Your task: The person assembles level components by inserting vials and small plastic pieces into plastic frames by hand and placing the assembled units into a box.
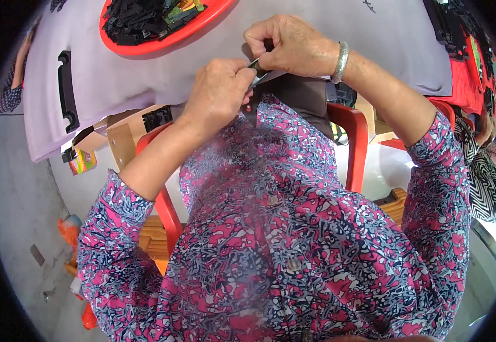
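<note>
Head view, with 12 o'clock toward the top edge: a small, narrow dark piece with a shiny, pale edge (259, 73) sits between the two hands, just off the near edge of a desk covered in pale lilac cloth (111, 80). From the left hand (216, 88) it lies toward 2 o'clock, right at the fingertips; from the right hand (299, 48), which wears a silvery bracelet (341, 62), it lies toward 8 o'clock. Its long axis seems to run from about 1 to 7 o'clock, slanting across the gap (fingers cover both ends, so take that loosely).

Neither hand is clearly nearer, as both meet at it. The left grip is pinching the lower part between thumb and bent fingers. The right grip is curled in at the upper end, thumb close to forefinger; whether it pinches or only presses there, I cannot tell.

Around them, a round red plastic tray (137, 50) with a heap of black plastic parts (137, 25) stands toward 10 o'clock, and a long black notched strip (67, 91) lies toward 9; the left hand is nearer to both.
</note>
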`<action>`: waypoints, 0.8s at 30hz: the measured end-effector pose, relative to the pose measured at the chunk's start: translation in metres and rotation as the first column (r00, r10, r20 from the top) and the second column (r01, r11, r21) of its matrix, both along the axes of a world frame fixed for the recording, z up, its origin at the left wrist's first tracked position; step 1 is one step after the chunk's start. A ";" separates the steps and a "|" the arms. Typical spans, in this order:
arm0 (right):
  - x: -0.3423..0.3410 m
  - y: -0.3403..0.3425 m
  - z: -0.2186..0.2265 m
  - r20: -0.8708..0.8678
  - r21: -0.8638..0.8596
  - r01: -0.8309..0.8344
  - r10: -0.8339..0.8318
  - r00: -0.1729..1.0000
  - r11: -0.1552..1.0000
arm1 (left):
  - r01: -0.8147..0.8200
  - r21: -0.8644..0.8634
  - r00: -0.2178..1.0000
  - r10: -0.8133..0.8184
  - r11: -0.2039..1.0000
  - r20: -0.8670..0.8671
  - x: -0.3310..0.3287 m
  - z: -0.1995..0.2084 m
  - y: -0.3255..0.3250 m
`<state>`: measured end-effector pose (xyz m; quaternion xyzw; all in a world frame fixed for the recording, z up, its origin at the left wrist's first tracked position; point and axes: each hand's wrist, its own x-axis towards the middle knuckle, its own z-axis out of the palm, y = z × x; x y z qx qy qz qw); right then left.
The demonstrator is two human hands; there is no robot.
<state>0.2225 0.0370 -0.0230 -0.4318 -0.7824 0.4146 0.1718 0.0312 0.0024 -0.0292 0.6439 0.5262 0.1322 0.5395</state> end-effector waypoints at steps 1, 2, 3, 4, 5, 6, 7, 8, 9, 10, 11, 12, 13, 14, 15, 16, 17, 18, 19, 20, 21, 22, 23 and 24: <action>0.001 -0.002 -0.001 0.005 0.023 0.000 0.000 1.000 1.000 | -0.003 -0.002 1.000 0.003 1.000 0.003 0.001 0.003 0.000; 0.001 0.000 -0.001 0.004 0.021 0.002 -0.002 1.000 1.000 | -0.006 -0.005 1.000 0.006 1.000 0.005 0.001 0.004 0.000; 0.001 0.003 -0.001 0.004 0.007 -0.009 0.009 1.000 1.000 | 0.003 0.023 1.000 -0.004 1.000 0.021 -0.002 0.002 0.000; 0.000 0.004 -0.001 0.004 -0.006 -0.020 0.020 1.000 1.000 | 0.001 0.022 1.000 -0.002 1.000 0.018 -0.003 0.001 -0.001; 0.000 0.002 -0.001 0.000 -0.007 -0.023 0.023 1.000 1.000 | 0.013 0.026 1.000 -0.013 1.000 0.013 -0.004 -0.001 -0.003; 0.002 0.000 -0.001 -0.001 0.015 -0.037 0.037 0.999 0.999 | 0.028 0.029 1.000 -0.028 0.999 0.011 -0.003 0.002 -0.004; 0.003 -0.002 -0.001 -0.002 0.037 -0.051 0.051 0.999 0.998 | 0.058 0.065 0.998 -0.058 0.996 0.002 -0.004 0.007 -0.006; 0.003 -0.001 0.000 -0.004 0.034 -0.050 0.050 0.999 0.998 | 0.059 0.061 0.998 -0.059 0.996 0.001 -0.002 0.012 -0.002; 0.003 0.002 0.004 -0.102 -0.040 -0.063 0.058 0.993 0.997 | 0.048 0.017 0.999 -0.048 0.999 0.001 -0.001 0.016 0.001; 0.003 0.004 0.006 -0.199 -0.112 -0.082 0.059 0.978 0.990 | 0.036 -0.026 0.999 -0.036 0.999 0.000 -0.001 0.018 0.003; 0.004 0.005 0.008 -0.200 -0.115 -0.087 0.063 0.978 0.990 | 0.032 -0.029 0.999 -0.032 0.999 -0.001 -0.002 0.019 0.003; 0.004 0.005 0.010 -0.184 -0.146 -0.097 0.070 0.980 0.985 | 0.060 -0.035 0.998 -0.060 0.998 0.002 -0.003 0.019 0.003; 0.005 0.004 0.011 -0.167 -0.176 -0.107 0.078 0.983 0.979 | 0.088 -0.040 0.996 -0.087 0.995 0.005 -0.004 0.019 0.003; 0.005 0.006 0.010 -0.167 -0.181 -0.108 0.077 0.983 0.978 | 0.087 -0.045 0.996 -0.087 0.995 0.007 -0.004 0.019 0.003; 0.005 0.008 0.009 -0.196 -0.198 -0.110 0.070 0.978 0.974 | 0.072 -0.052 0.997 -0.072 0.996 0.007 -0.004 0.019 0.003; 0.005 0.010 0.008 -0.224 -0.215 -0.112 0.063 0.973 0.970 | 0.058 -0.058 0.998 -0.057 0.997 0.006 -0.003 0.020 0.003; 0.006 0.011 0.007 -0.225 -0.217 -0.114 0.064 0.972 0.969 | 0.056 -0.060 0.998 -0.055 0.997 0.006 -0.003 0.017 0.004; 0.007 0.011 0.007 -0.231 -0.237 -0.121 0.065 0.971 0.964 | 0.046 -0.066 0.999 -0.045 0.997 0.025 -0.003 0.014 0.004; 0.007 0.011 0.008 -0.238 -0.257 -0.128 0.066 0.969 0.958 | 0.036 -0.071 0.998 -0.033 0.997 0.044 -0.003 0.013 0.004; 0.006 0.011 0.009 -0.238 -0.257 -0.131 0.069 0.969 0.957 | 0.033 -0.072 0.999 -0.030 0.997 0.044 -0.003 0.013 0.004; 0.006 0.011 0.010 -0.207 -0.244 -0.111 0.060 0.976 0.964 | 0.054 -0.072 0.998 -0.052 0.996 0.029 -0.003 0.015 0.005; 0.006 0.011 0.010 -0.176 -0.229 -0.091 0.051 0.983 0.969 | 0.074 -0.073 0.997 -0.073 0.995 0.015 -0.003 0.016 0.006; 0.005 0.012 0.010 -0.176 -0.229 -0.093 0.052 0.983 0.969 | 0.072 -0.073 0.997 -0.071 0.995 0.016 -0.003 0.016 0.005; 0.005 0.013 0.010 -0.143 -0.217 -0.099 0.069 0.987 0.971 | 0.063 -0.078 0.998 -0.061 0.995 0.031 -0.002 0.014 0.005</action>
